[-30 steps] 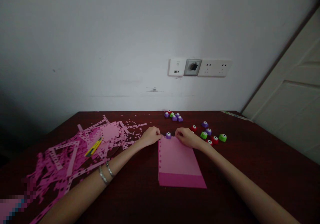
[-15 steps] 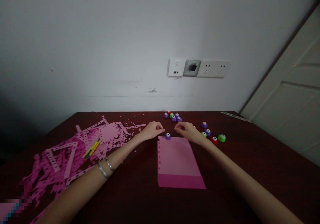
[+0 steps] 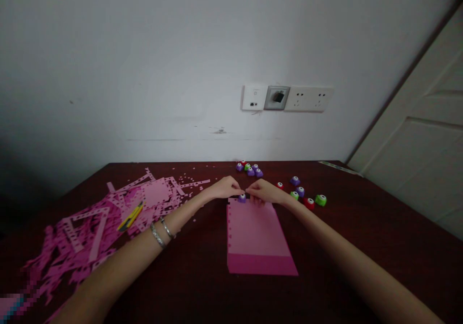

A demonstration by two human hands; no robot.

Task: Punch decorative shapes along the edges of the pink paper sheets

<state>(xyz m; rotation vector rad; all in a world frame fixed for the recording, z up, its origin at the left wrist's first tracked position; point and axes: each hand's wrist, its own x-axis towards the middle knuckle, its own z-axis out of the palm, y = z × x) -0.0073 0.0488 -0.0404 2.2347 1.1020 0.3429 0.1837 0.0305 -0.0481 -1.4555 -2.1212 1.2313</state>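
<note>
A small purple craft punch (image 3: 242, 199) with a round white button sits on the far edge of a stack of pink paper (image 3: 257, 232). The paper's left edge shows a row of punched shapes, and a darker pink strip lies along its near end. My left hand (image 3: 227, 187) has its fingers closed at the punch's left and top. From the other side my right hand (image 3: 265, 191) comes in over the far edge, its fingertips closed against the punch and its lower fingers over the paper. The exact finger contact is partly hidden.
Pink punched strips and scraps (image 3: 90, 227) are heaped at the left, with a yellow cutter knife (image 3: 130, 216) on top. More craft punches (image 3: 249, 168) stand in a cluster at the back, and several others (image 3: 308, 203) at the right. A wall with sockets (image 3: 307, 99) rises behind the table.
Both hands have moved inward and together, from apart on either side of the punch to closing at it. A red punch behind the right hand has come into fuller view.
</note>
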